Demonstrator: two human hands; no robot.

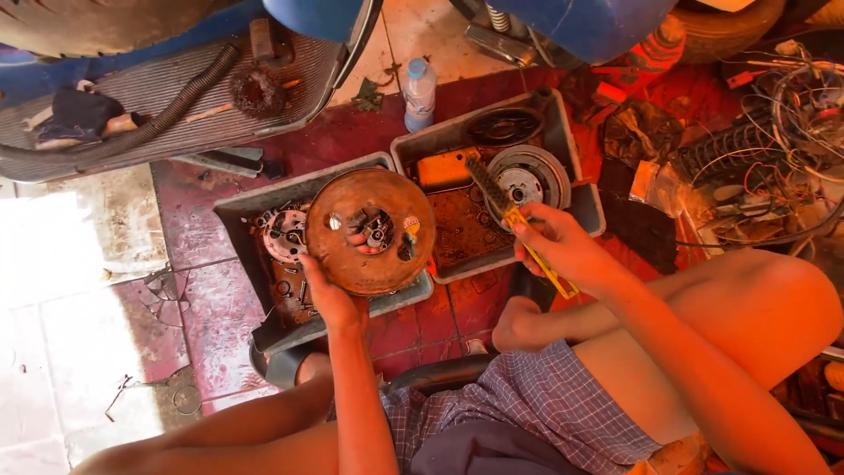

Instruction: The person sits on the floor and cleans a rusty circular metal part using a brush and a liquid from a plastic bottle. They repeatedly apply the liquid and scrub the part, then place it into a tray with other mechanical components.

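1. The setting is a workshop floor of worn red and pale tiles (202,290), seen from above a seated person's bare knees; a scooter footboard (176,97) lies at the far left, a plastic bottle (419,92) stands at the far middle, and a tangle of wires (782,141) sits to the right.
2. Two grey trays rest on the floor: the left tray (237,215) holds small engine parts, the right tray (571,141) a round pulley (527,176) and a dark belt (503,126).
3. The step in hand looks like cleaning: a rusty round disc (369,230) is held up over the left tray, facing the camera.
4. The left hand (332,295) grips the disc from below, fingertips poking through its centre hole.
5. The right hand (563,246) is closed around the yellow handle of a wire brush (505,207), bristles pointing far-left, just beside the disc but apart from it.
6. The next move likely calls for bringing the bristles onto the disc's face while the left wrist keeps it steady.
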